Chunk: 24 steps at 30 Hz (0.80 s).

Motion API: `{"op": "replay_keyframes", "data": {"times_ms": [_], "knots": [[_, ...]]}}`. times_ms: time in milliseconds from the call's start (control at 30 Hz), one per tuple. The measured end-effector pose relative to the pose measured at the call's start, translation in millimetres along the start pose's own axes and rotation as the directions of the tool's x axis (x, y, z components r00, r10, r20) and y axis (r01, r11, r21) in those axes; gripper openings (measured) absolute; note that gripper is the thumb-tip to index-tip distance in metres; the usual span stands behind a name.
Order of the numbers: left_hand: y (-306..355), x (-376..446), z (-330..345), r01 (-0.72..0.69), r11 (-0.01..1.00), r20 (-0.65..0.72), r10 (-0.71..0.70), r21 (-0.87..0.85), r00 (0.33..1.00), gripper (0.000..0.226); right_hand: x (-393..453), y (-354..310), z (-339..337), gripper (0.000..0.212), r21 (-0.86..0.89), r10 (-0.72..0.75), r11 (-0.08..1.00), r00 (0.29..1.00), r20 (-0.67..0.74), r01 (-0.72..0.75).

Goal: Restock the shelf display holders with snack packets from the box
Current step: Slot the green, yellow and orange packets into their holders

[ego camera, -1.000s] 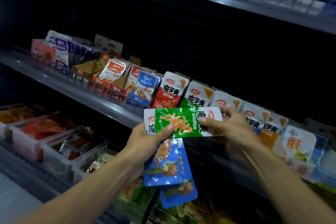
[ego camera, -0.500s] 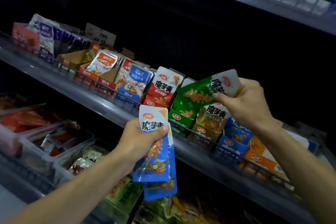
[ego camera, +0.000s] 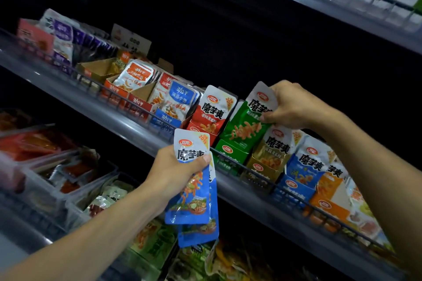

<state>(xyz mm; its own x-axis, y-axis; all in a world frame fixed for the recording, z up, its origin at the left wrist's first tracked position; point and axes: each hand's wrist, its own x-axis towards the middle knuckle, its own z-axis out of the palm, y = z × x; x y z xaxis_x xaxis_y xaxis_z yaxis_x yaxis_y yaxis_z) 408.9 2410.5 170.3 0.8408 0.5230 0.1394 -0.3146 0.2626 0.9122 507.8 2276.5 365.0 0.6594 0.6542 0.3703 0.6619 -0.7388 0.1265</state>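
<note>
With my right hand (ego camera: 296, 105) pinching the green packet (ego camera: 245, 126) by its top, already partly in the green holder (ego camera: 231, 151), I should slide it straight down behind the front lip while my left hand (ego camera: 175, 166) grips the blue packets (ego camera: 194, 198) below the shelf.
</note>
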Motion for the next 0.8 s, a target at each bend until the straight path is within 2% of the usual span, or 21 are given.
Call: {"op": "replay_keyframes", "data": {"times_ms": [167,567,800], "knots": [[1,2,-8,-0.011,0.999,-0.001,0.011,0.031,1.000,0.010,7,-1,0,0.013,-0.092,-0.010,0.996,1.000,-0.001,0.010],[2,4,-3,-0.015,0.997,0.008,0.015,0.072,1.000,0.012,11,2,3,0.020,-0.136,-0.014,0.991,1.000,0.020,0.017],[2,4,-3,-0.021,0.996,0.012,0.020,0.081,1.000,0.012,10,-7,2,0.025,-0.232,0.009,0.973,1.000,0.009,-0.006]]}}
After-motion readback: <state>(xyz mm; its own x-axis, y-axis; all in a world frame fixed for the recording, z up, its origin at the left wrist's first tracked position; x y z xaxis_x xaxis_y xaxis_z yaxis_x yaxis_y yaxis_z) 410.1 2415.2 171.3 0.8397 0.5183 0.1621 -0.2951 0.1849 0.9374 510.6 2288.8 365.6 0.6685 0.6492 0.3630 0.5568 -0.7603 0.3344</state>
